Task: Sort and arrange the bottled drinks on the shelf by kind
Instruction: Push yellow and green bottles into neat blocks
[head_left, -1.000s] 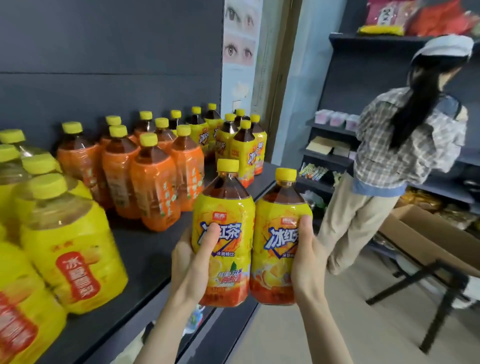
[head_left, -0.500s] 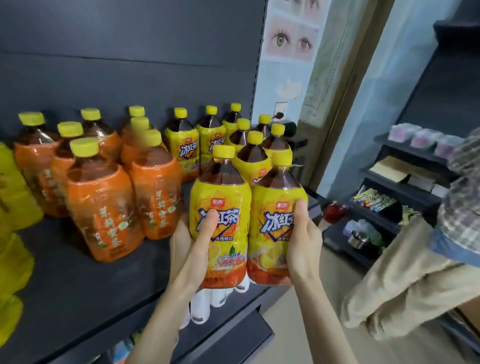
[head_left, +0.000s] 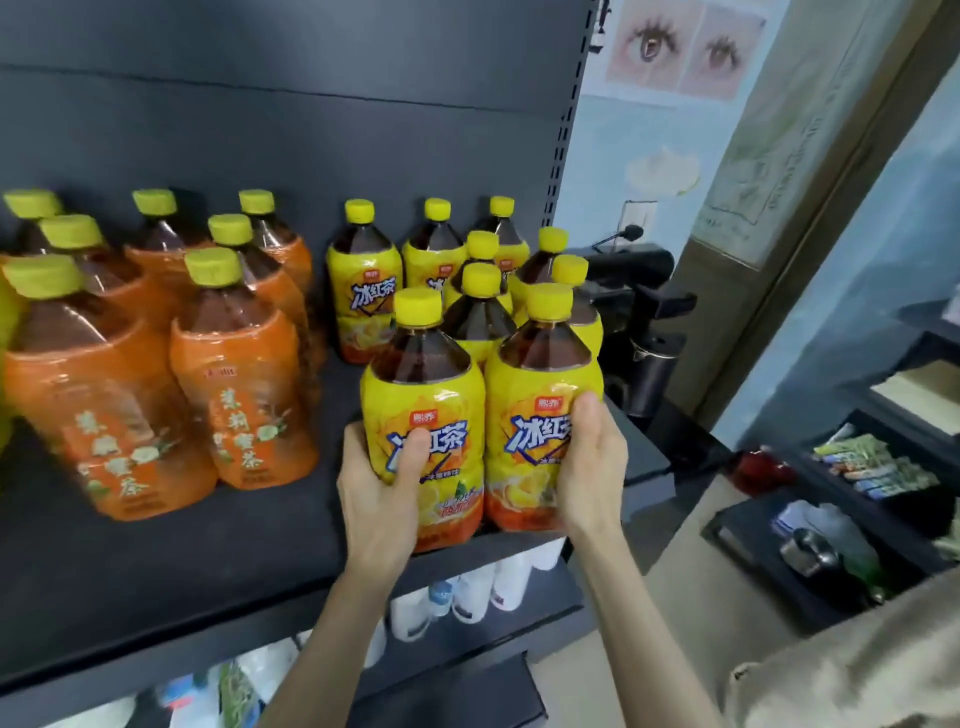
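Observation:
My left hand grips a yellow-labelled iced tea bottle and my right hand grips a second one beside it. Both bottles stand upright at the front right of the dark shelf, touching each other. Directly behind them stands a cluster of several more yellow-labelled iced tea bottles. To the left is a group of several orange-labelled tea bottles with yellow-green caps.
The shelf's right edge is close beside the right bottle. Below the shelf a lower tier holds white bottles and packets. A black appliance stands past the shelf end. At right are low dark racks with small goods and a person's beige clothing.
Both hands have carried the two yellow bottles forward from the aisle onto the shelf's front right, in front of the yellow cluster. The view has swung left toward the shelf.

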